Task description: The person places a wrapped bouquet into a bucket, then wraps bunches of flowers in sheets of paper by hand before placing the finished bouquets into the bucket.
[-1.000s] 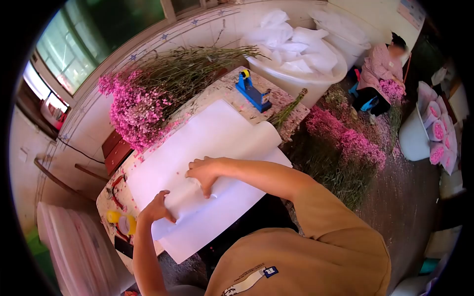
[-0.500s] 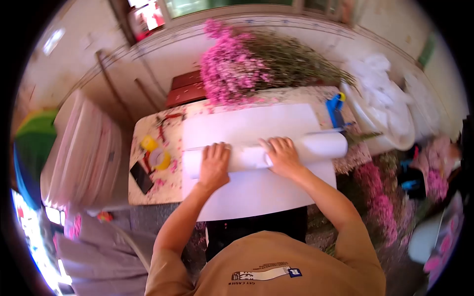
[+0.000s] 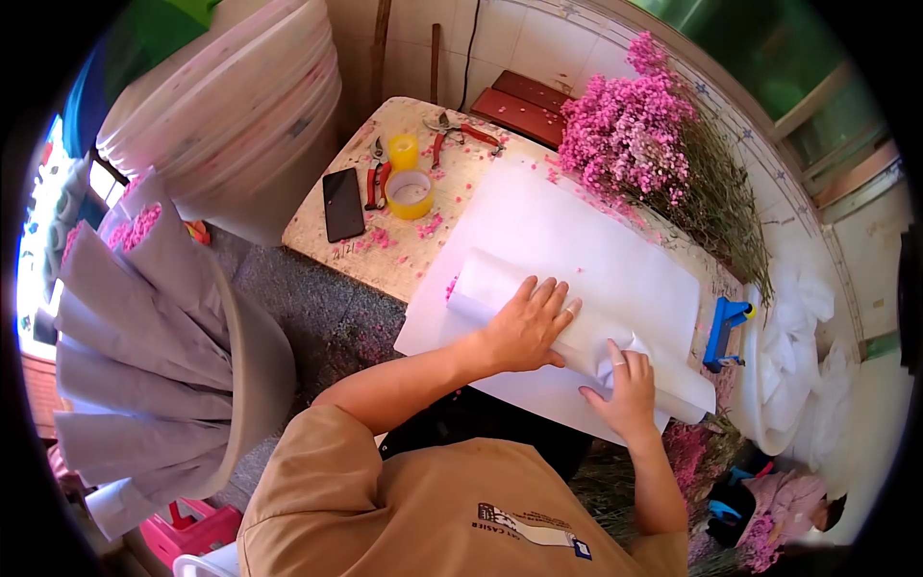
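We rest our left hand [image 3: 527, 327] flat, fingers slightly spread, on the white paper roll [image 3: 484, 281], near table's [image 3: 310, 229] front edge. Right hand [image 3: 627, 392] half-curled at its crumpled fold; can't tell if gripping.

Blown-out glare at far left edge; white paper [image 3: 586, 226] brightly lit, floor [image 3: 322, 300] dimmer. Strong fisheye curvature, black corners. Central detail fairly sharp.

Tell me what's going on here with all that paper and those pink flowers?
A person in a brown shirt has both hands on a roll of white paper, which lies across a flat white sheet on the table. The left hand is spread on the roll; the right hand is at a crumpled part. A bunch of pink flowers lies behind the sheet, untouched.
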Demonstrator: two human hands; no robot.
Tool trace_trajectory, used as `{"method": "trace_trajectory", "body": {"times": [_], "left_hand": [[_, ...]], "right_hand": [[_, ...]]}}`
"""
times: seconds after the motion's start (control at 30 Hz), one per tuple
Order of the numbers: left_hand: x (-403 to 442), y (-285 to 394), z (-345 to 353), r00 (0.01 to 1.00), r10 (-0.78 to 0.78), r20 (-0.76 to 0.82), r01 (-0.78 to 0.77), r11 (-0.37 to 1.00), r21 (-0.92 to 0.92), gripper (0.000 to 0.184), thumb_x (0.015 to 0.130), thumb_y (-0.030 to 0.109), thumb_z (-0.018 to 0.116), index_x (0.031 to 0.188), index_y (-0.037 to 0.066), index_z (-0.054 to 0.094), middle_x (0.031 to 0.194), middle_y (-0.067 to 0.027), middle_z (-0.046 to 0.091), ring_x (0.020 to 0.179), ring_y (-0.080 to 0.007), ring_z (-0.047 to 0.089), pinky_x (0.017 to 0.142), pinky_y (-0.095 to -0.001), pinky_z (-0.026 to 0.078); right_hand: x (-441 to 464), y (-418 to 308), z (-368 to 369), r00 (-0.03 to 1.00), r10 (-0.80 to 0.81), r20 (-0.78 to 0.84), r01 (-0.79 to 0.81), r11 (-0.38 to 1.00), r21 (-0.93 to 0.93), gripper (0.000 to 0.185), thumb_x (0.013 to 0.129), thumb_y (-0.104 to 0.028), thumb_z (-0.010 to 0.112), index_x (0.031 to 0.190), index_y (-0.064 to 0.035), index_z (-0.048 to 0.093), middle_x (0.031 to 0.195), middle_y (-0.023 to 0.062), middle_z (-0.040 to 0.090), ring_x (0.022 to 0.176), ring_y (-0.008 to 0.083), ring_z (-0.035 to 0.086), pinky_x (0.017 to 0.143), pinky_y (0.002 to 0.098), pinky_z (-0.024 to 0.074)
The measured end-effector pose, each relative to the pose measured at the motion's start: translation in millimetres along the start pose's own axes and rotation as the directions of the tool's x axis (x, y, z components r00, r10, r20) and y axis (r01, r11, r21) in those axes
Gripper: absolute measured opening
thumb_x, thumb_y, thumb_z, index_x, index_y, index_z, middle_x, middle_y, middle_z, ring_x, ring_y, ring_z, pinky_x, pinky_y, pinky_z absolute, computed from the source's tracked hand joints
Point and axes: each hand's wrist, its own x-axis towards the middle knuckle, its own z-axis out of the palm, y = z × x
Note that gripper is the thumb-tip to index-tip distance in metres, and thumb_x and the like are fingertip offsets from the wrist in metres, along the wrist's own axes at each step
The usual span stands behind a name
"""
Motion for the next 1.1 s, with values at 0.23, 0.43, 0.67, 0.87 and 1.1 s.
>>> {"method": "trace_trajectory", "body": {"times": [0.23, 0.43, 0.67, 0.87, 1.1], "left_hand": [[-31.0, 14.1, -3.5, 0.998, 0.05, -0.03, -0.047, 0.996, 0.08, 0.075, 0.093, 0.051, 0.062, 0.147, 0.001, 0.049, 0.146, -0.0268, 0.051, 0.138, -0.0416, 0.045, 0.116, -0.0569, 0.033], [-35.3, 16.1, -1.6, 0.997, 0.072, -0.016, -0.069, 0.989, 0.131, 0.073, 0.092, 0.046, 0.064, 0.15, 0.007, 0.045, 0.149, -0.0238, 0.048, 0.139, -0.0389, 0.046, 0.112, -0.0558, 0.036], [-24.9, -0.4, -1.5, 0.984, 0.172, -0.036, -0.17, 0.984, 0.061, 0.067, 0.091, 0.049, 0.066, 0.149, 0.022, 0.048, 0.149, -0.0242, 0.048, 0.135, -0.041, 0.047, 0.105, -0.0535, 0.04], [-21.0, 0.3, -6.3, 0.991, 0.136, 0.017, -0.136, 0.991, 0.019, 0.067, 0.089, 0.048, 0.069, 0.149, 0.025, 0.05, 0.152, -0.0223, 0.046, 0.137, -0.0393, 0.047, 0.107, -0.0535, 0.04], [-14.9, -1.0, -7.4, 0.989, 0.143, 0.035, -0.144, 0.99, 0.007, 0.066, 0.09, 0.046, 0.069, 0.149, 0.023, 0.051, 0.15, -0.0204, 0.046, 0.137, -0.0371, 0.046, 0.107, -0.0538, 0.039]], "right_hand": [[62.4, 14.1, -24.3, 0.971, -0.025, 0.237, 0.022, 1.0, 0.015, 0.119, 0.057, -0.042, 0.095, 0.153, 0.0, 0.039, 0.134, 0.0252, 0.056, 0.127, 0.0409, 0.052, 0.11, 0.0484, 0.0405], [78.5, 0.3, -15.2, 0.893, 0.017, 0.45, -0.047, 0.997, 0.055, 0.127, 0.055, -0.046, 0.094, 0.156, 0.0017, 0.033, 0.137, 0.029, 0.055, 0.127, 0.0439, 0.054, 0.108, 0.0469, 0.0445], [41.8, -11.6, -17.7, 0.992, -0.107, 0.062, 0.106, 0.994, 0.016, 0.112, 0.062, -0.036, 0.094, 0.152, 0.001, 0.04, 0.141, 0.0258, 0.055, 0.127, 0.0435, 0.056, 0.109, 0.0493, 0.0447], [-64.1, -34.7, 10.8, 0.962, -0.253, -0.104, 0.272, 0.921, 0.278, 0.059, 0.075, -0.014, 0.083, 0.129, 0.0014, 0.064, 0.139, 0.0181, 0.06, 0.13, 0.0392, 0.056, 0.111, 0.0521, 0.0427], [-121.5, 57.3, 28.1, 0.983, 0.071, -0.168, -0.1, 0.981, -0.168, 0.085, 0.08, -0.017, 0.077, 0.152, 0.0035, 0.038, 0.156, 0.027, 0.039, 0.148, 0.0448, 0.033, 0.124, 0.0611, 0.0209]]}}
